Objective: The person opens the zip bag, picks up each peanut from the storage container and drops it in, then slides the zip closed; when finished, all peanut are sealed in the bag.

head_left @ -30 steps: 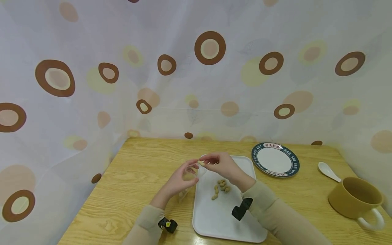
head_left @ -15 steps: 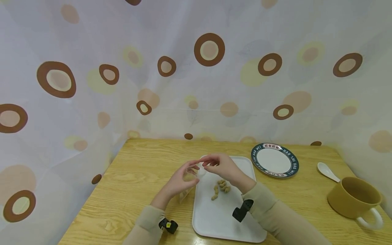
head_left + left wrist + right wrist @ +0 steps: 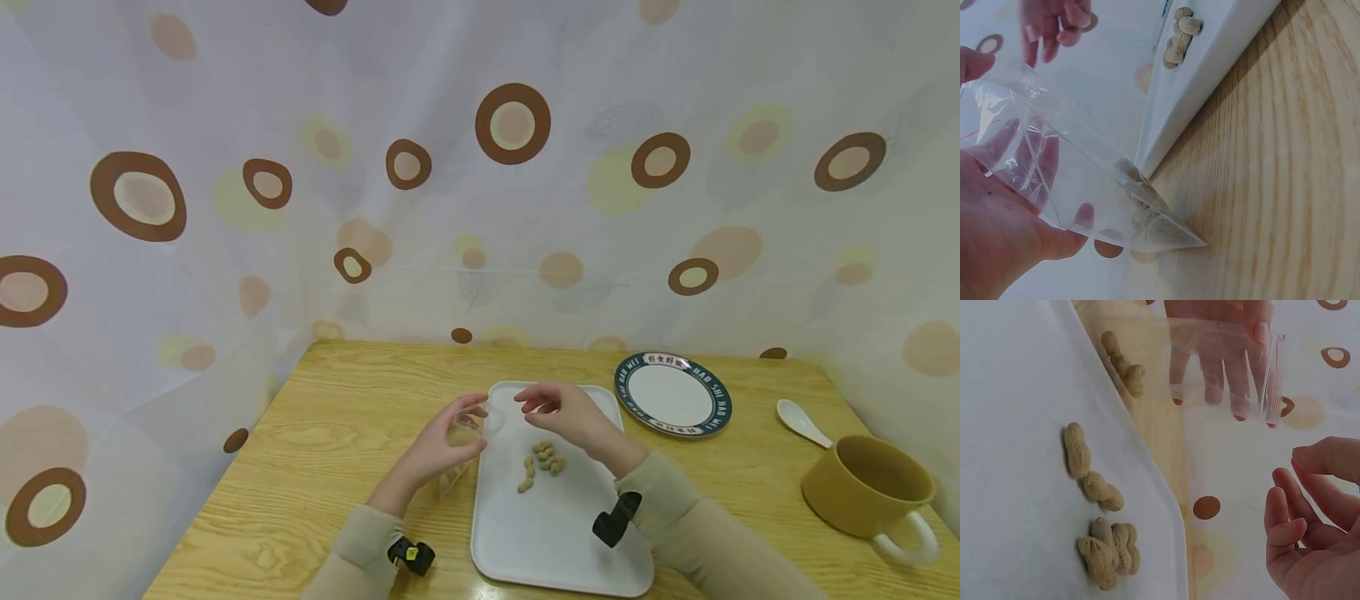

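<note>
My left hand (image 3: 438, 446) grips a clear zip-top plastic bag (image 3: 1100, 181) near its mouth, left of the white tray (image 3: 555, 537). Several peanuts in the shell (image 3: 1150, 215) lie in the bag's bottom corner, which hangs down close to the wooden table. Over the tray's far part hovers my right hand (image 3: 577, 421), apart from the bag, its fingers loosely bent with nothing visible between them. On the tray rest more peanuts (image 3: 1100, 556), some clustered and others in a short line. In the right wrist view, left-hand fingers show through the bag.
Right of the tray lies a white plate (image 3: 671, 393) with a dark green lettered rim. Farther right are a white spoon (image 3: 802, 422) and a mustard mug (image 3: 862, 492) with a white handle. A patterned curtain (image 3: 450, 208) stands behind the table (image 3: 300, 450).
A second ago my right hand pinched a peanut at the bag's mouth. It let the peanut go and moved right, away from the bag. The left hand stayed almost still.
</note>
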{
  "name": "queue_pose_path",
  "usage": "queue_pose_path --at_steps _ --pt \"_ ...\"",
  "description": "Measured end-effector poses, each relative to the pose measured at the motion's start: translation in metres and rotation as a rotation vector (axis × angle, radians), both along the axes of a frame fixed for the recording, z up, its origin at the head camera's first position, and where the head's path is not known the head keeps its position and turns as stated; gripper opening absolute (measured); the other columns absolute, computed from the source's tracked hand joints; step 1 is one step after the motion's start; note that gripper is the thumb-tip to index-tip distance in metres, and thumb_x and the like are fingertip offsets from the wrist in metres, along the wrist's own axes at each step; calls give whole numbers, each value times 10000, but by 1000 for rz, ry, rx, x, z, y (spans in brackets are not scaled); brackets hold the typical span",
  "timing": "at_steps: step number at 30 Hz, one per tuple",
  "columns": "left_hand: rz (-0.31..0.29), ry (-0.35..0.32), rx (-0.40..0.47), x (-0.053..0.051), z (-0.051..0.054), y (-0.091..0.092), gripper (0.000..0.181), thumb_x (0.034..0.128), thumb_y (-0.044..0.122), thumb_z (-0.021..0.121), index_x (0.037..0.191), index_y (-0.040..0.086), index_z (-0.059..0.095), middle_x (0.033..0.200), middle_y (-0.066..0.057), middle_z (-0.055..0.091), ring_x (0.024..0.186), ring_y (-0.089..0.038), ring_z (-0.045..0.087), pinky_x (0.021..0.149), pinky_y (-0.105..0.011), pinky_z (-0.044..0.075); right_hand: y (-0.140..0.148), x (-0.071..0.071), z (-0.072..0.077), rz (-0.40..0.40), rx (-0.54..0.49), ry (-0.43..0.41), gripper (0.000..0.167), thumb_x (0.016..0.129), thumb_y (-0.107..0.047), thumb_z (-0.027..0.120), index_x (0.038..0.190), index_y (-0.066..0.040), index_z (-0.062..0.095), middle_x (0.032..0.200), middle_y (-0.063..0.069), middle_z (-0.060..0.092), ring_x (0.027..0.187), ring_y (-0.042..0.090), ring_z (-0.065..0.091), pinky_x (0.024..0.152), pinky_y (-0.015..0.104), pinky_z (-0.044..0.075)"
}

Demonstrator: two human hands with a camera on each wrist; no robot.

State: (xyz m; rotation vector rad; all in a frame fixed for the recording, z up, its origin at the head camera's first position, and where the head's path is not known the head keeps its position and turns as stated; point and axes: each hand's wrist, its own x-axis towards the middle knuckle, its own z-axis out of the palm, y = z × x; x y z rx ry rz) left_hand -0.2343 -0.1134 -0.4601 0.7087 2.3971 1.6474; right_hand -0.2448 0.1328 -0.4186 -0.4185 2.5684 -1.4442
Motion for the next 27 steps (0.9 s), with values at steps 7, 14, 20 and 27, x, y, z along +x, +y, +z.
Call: queue_pose_path --at_steps 7,14,20,27 --pt "3 4 1 1 0 1 622 905 97 677 1474 128 427 1354 -195 550 1178 -334 536 1062 -629 362 16 -5 -16 -44 58 -11 276 921 -68 663 1194 -41 687 1051 115 706 898 177 615 779 302 540" --pt "-22 17 26 0 -1 -1 637 907 107 669 1484 62 401 1349 -251 526 1190 -383 528 1072 -618 356 23 -8 -26 -72 109 -76 279 922 -74 661 1199 -46 687 1016 60 700 908 182 601 796 314 536" --pt "-22 9 27 -1 -3 -3 641 903 106 676 1485 88 407 1355 -249 520 1200 -395 519 1082 -608 352 29 -9 -38 -64 154 -107 264 905 -67 676 1167 -53 701 984 49 702 905 184 601 756 294 516" --pt "-20 15 24 -3 -5 -4 640 906 91 675 1483 48 401 1349 -250 524 1189 -380 530 1076 -605 363 30 -9 -45 -54 173 -99 254 883 -46 676 1135 -49 707 965 55 695 897 197 597 749 305 512"
